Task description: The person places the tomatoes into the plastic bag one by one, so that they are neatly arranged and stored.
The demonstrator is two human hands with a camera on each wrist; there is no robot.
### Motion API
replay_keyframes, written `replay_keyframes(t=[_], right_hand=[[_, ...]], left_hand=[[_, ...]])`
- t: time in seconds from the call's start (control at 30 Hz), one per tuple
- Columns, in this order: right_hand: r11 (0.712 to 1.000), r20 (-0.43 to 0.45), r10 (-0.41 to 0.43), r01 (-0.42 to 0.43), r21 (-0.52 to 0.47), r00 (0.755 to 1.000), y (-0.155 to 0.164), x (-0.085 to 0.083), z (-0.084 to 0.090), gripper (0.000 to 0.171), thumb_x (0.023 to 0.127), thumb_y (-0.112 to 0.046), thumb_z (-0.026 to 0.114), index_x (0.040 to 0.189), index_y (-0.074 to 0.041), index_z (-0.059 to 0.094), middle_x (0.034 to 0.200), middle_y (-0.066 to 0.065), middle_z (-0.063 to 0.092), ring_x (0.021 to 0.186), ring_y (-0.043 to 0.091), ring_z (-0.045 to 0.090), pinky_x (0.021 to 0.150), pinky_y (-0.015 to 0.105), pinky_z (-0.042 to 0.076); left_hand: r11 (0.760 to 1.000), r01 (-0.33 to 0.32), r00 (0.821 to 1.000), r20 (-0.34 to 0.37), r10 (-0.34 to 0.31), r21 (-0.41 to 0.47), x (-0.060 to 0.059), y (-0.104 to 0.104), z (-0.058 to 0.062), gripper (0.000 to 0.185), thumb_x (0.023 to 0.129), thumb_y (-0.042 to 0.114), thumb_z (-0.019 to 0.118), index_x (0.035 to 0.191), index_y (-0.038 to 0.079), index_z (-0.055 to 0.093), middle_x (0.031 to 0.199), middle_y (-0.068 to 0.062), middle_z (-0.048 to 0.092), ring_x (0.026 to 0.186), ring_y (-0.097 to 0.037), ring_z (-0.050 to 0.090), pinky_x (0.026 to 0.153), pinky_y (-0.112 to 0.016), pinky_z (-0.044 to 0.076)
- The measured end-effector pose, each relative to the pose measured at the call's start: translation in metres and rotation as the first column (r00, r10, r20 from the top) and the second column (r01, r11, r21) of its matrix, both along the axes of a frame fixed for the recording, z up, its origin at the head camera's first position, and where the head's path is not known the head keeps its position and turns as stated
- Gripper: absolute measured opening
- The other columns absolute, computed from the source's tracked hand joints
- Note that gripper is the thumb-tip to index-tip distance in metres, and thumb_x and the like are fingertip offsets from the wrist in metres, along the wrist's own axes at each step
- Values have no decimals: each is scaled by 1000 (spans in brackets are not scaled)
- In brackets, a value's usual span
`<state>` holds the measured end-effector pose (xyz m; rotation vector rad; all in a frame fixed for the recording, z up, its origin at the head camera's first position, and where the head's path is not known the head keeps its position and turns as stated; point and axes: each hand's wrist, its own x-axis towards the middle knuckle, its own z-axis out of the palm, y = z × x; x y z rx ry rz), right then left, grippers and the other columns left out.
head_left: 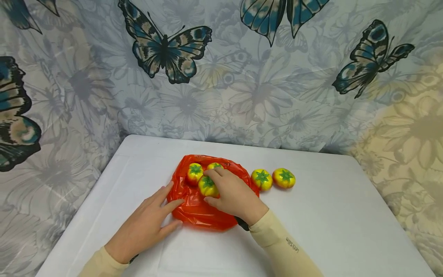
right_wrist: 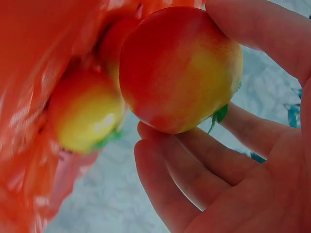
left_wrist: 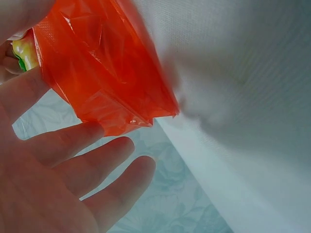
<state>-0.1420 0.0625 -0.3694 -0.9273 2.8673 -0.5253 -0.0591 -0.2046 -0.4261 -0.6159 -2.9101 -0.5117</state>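
The right hand (head_left: 232, 194) grips a tomato (head_left: 208, 186) on the red bag (head_left: 197, 209) at mid-desk. The left hand (head_left: 149, 225), fingers straight, presses the bag's left edge. Two tomatoes (head_left: 262, 179) lie right.

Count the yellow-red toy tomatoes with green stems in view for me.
5. Three yellow-red toy tomatoes sit on the orange plastic bag: one gripped by the right hand, two behind. Two lie on the white table at right. The hand may hide more.
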Motion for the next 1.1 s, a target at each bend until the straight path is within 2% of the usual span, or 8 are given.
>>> replay_keyframes(t=[0.27, 0.53, 1.1], right_hand=[[999, 17, 37, -37, 12, 999, -19, 4, -12, 65, 95, -37, 84, 150, -17, 58, 144, 6, 65, 122, 22, 71, 105, 41, 62], [999, 51, 48, -50, 23, 998, -30, 6, -20, 69, 96, -40, 83, 155, -16, 56, 148, 6, 65, 130, 23, 69, 108, 42, 61], [997, 73, 52, -56, 56, 996, -41, 8, -30, 66, 96, -42, 83, 151, -17, 58, 141, 4, 68, 124, 19, 69, 105, 39, 63]], left_hand=[[1000, 5, 1000, -7, -5, -8, -1, 0, -1, 57, 93, 50, 84, 143, 24, 72, 173, -17, 41, 148, -46, 55, 112, -62, 55], [1000, -3, 1000, -10, 3, -11, -1, -2, 0, 56, 94, 49, 83, 143, 24, 72, 173, -17, 40, 149, -47, 54, 112, -62, 54], [999, -11, 1000, 6, 11, -30, 0, -1, 3, 53, 94, 51, 83, 138, 22, 75, 172, -17, 42, 150, -46, 53, 112, -64, 54]])
